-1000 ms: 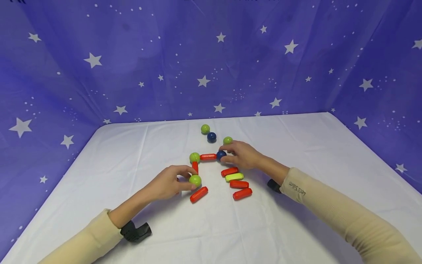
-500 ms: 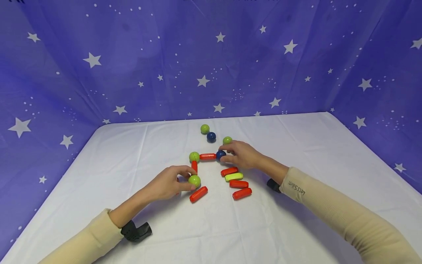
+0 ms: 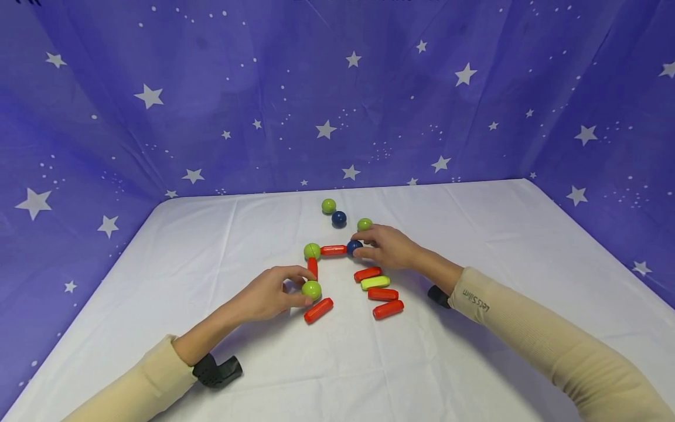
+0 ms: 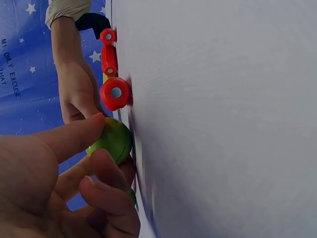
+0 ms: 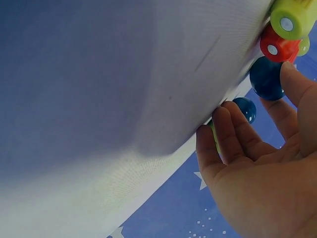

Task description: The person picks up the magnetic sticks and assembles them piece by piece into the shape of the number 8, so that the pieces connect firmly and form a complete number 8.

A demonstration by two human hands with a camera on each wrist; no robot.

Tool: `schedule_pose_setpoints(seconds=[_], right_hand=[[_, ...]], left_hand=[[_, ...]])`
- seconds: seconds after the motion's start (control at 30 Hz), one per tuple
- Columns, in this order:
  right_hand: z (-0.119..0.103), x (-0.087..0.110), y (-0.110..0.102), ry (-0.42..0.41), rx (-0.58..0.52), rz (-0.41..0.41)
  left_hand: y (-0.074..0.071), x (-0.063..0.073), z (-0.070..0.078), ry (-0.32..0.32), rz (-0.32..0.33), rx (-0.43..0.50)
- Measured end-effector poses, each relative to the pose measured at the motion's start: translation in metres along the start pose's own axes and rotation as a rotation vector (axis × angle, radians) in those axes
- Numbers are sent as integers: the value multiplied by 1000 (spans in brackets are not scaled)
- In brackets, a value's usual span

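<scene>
Thumb and index finger of my left hand (image 3: 271, 293) pinch a green ball (image 3: 312, 291) at the near end of an L-shaped chain. From that ball a red rod (image 3: 313, 268) runs back to a second, corner green ball (image 3: 312, 251). Another red rod (image 3: 334, 250) leads right from the corner to a dark blue ball (image 3: 354, 248). My right hand (image 3: 392, 246) pinches this blue ball between thumb and index finger; its other fingers rest near the cloth in the right wrist view. The left wrist view shows the left hand's green ball (image 4: 118, 141) low at the table surface.
A loose red rod (image 3: 319, 310) lies just in front of the left hand's ball. Right of the chain lie several rods, one yellow-green (image 3: 375, 283). Behind are a blue ball (image 3: 339, 219), a green ball (image 3: 329, 206), and another green ball (image 3: 364, 224) beside the right hand.
</scene>
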State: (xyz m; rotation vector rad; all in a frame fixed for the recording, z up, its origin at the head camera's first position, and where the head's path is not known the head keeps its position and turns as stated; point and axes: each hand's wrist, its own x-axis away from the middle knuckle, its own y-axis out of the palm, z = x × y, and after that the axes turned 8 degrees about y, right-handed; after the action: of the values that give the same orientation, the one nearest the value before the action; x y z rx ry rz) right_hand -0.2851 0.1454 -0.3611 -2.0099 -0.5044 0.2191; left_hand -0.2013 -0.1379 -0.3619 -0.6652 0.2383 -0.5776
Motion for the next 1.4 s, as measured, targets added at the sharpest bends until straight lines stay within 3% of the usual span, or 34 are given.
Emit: schedule_pose_setpoints(seconds=[0.33,0.73,1.4], right_hand=[[0,1,0,-10,4,2],[2,-2,1,-1,17,6],[3,-1,1,-12,24,5]], left_hand=[[-3,-8,-2,-19,7,-75],[-5,-27,-5,-35,-106,-65],[-5,-23,-4,15,-73,-31]])
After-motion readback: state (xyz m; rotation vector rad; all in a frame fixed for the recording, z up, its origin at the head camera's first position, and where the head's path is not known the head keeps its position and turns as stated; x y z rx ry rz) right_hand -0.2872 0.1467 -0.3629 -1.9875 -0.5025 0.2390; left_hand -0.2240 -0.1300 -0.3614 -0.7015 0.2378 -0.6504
